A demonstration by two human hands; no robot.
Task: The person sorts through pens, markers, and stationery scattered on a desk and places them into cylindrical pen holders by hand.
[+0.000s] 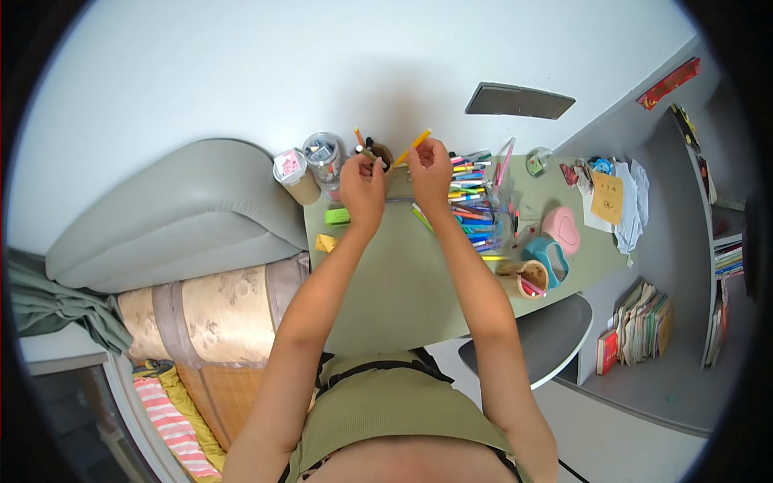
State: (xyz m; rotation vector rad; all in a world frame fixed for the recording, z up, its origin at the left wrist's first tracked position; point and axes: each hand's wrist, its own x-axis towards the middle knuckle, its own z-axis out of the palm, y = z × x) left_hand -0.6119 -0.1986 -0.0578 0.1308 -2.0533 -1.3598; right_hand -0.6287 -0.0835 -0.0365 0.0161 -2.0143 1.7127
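At the far edge of the desk, my right hand [431, 171] pinches a slim yellow pen [419, 139], tilted with its pale end up. My left hand [362, 191] is closed at the fingertips around a dark pen [366, 152] beside a brown pen cup [384, 156]. Fingers partly hide the cup. An orange pencil [358, 137] sticks up just behind my left hand. Right of my right hand, many coloured markers [473, 211] lie in a loose pile, partly covered by my forearm.
A clear jar [324, 158] and a lidded cup [298, 179] stand left, near a green block [337, 216] and yellow piece [326, 242]. On the right are a round pen holder [532, 279], blue holder [547, 259], pink heart-shaped box [561, 231] and papers [631, 201] on the green desk [378, 290].
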